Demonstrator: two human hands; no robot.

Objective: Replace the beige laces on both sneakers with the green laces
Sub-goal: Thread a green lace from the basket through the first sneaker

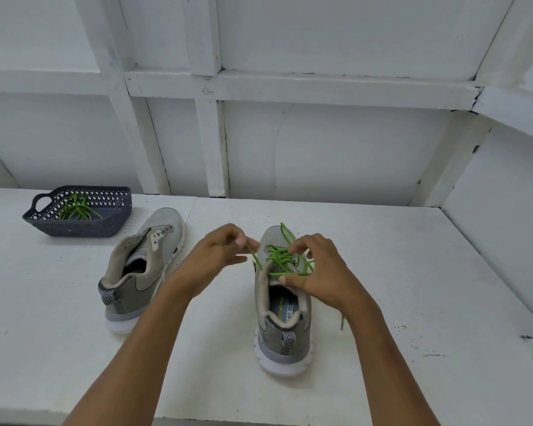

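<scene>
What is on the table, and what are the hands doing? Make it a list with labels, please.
left hand: pinches one end of the lace
right hand: pinches the lace over the laced shoe
laced shoe: green lace threaded, ends loose
other shoe: no lace seen
basket: holds a spare lace
table: white, bears both shoes and basket

On the white table (397, 272) a grey sneaker (282, 330) stands with its heel toward the person, a green lace (277, 259) threaded across its upper. The left hand (216, 255) pinches one strand of that lace just beside the shoe. The right hand (319, 269) curls its fingers (299, 249) round the strands over the tongue. A second sneaker (142, 265) stands farther left, near a dark basket (105, 226) holding a spare lace (77, 209), also green.
</scene>
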